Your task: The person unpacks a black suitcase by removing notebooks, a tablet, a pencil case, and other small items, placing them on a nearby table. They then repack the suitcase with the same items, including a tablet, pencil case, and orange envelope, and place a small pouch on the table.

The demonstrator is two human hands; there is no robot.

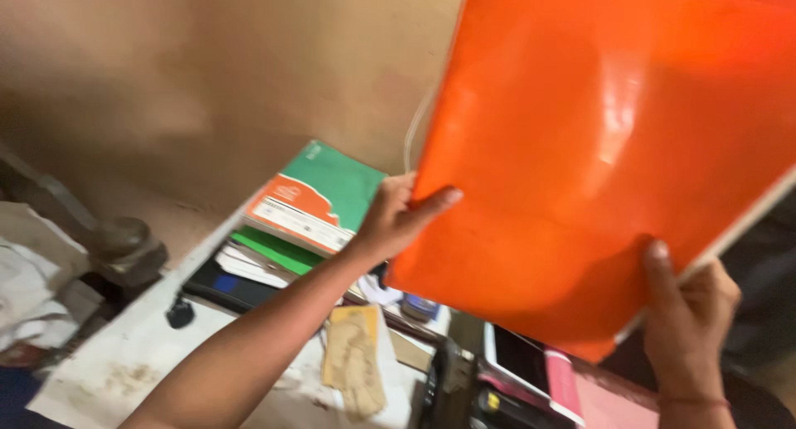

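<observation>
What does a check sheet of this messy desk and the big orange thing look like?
Surface: white desk, stained.
Job's things: orange folder, glossy, held up tilted.
Clutter: green-and-orange book on a stack, yellowed paper, tablet, dark round object.
Grippers: left hand grips the folder's left edge; right hand grips its lower right edge.
Cables: thin pale cord behind the folder.
Surroundings: bare tan wall.

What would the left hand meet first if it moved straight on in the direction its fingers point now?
The left hand already grips the edge of the large orange folder, fingers pointing up and right across it. Going straight on, it would just slide along the folder's glossy face; nothing else seems to lie in that line, though depth is unclear.
</observation>
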